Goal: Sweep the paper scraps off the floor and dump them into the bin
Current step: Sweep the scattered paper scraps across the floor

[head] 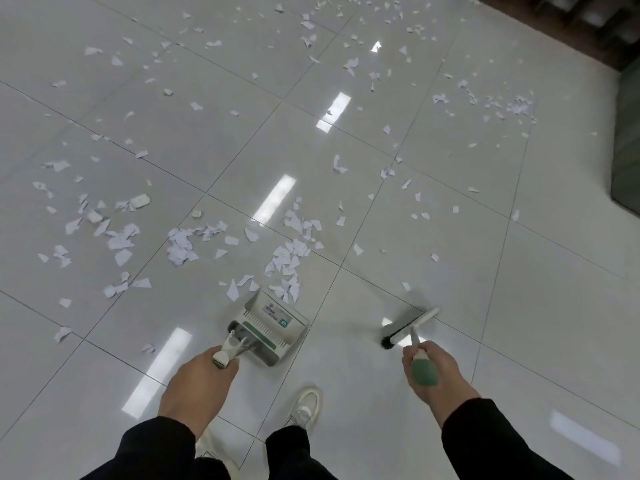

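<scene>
Torn white paper scraps (285, 261) lie scattered over the glossy tiled floor, thickest in front of the dustpan and off to the left. My left hand (199, 382) grips the handle of a white-and-green dustpan (268, 323), whose mouth rests on the floor facing a heap of scraps. My right hand (433, 374) grips the green-ended handle of a white broom (408, 327). The broom's dark bristles touch the floor to the right of the dustpan, apart from the scraps. No bin is in view.
Grey-white floor tiles (519, 306) with bright light reflections spread all around. A dark glass panel (627, 150) stands at the right edge and dark wooden furniture (571, 15) at the top right. My white shoe (304, 410) stands between my arms.
</scene>
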Motion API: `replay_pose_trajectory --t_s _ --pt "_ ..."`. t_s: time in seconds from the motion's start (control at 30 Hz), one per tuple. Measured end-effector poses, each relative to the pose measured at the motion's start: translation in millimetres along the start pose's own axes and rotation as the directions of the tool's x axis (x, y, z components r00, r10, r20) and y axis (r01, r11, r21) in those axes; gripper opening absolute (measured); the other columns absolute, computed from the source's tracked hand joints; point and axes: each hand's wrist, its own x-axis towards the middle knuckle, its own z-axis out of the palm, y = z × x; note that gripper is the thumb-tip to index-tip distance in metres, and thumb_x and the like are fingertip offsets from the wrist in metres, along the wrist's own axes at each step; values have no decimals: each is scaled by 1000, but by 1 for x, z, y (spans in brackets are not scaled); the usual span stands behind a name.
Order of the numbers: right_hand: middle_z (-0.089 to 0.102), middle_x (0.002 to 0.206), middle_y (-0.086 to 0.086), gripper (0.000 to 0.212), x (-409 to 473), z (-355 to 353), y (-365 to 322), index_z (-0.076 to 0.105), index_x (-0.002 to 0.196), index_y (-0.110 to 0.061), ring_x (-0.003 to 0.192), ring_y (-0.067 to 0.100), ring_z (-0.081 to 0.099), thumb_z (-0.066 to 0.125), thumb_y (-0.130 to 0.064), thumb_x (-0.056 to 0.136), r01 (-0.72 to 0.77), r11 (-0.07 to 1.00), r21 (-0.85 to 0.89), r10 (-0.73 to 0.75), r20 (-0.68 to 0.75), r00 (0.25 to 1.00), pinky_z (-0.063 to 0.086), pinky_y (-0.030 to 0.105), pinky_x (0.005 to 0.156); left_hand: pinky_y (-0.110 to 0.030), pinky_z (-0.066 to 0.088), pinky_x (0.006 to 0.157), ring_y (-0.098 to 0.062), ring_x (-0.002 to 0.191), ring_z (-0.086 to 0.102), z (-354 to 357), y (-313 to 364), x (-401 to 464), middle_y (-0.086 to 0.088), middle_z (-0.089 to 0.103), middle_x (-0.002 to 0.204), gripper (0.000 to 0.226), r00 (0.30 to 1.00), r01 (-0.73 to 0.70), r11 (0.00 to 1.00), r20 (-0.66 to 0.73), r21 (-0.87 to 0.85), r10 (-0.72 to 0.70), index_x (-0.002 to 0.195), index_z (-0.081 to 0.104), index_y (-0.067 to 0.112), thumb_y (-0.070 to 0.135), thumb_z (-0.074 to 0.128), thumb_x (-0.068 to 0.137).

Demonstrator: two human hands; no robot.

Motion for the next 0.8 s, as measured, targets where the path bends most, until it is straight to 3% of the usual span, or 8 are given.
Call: replay_pose_trajectory --t_s 0.1,0.23,0.33,0.43,0.63,0.8 --pt "48 81 4 22 22 21 -28 48 80 -11 52 13 53 44 -5 101 29 1000 -13 -29 36 999 46 16 37 -28 44 58 -14 69 60 8 12 9 4 66 72 22 1000 3 1000 2 8 -3 84 59 30 45 51 99" --pt "42 74 4 32 19 53 -57 46 79 -13 47 9 51 32 -3 107 48 998 -38 -41 184 982 45 14 41 -28 42 57 -13 68 60 15 23 9 4 65 70 21 1000 23 1000 -6 4 -23 84 57 32 46 52 99" --pt "43 68 7 15 23 63 -77 47 104 -6 42 12 46 34 1 102 28 999 -24 -22 228 973 45 16 39 -27 41 55 -13 66 59 19 29 7 3 65 68 20 999 37 999 -14 -12 -37 85 58 32 44 52 100" --pt "43 65 7 24 35 63 -85 38 118 -8 42 13 39 38 -2 95 10 998 -57 3 218 976 44 19 37 -27 40 55 -13 65 59 19 30 5 2 64 69 20 998 61 998 -15 -18 -62 84 58 31 43 52 100" --pt "55 68 9 15 -16 65 -24 57 105 -7 44 14 43 65 -15 96 104 918 -384 15 294 956 45 21 38 -29 44 56 -17 66 61 5 17 9 1 65 67 25 988 144 981 -40 -132 -150 78 60 27 42 54 98" --pt "53 71 7 9 -65 90 34 54 100 -9 45 13 40 62 -10 95 92 870 -485 119 387 914 39 18 37 -28 48 60 -14 68 62 -38 -39 7 4 66 72 24 978 184 958 -53 -221 -200 83 63 29 45 54 98"
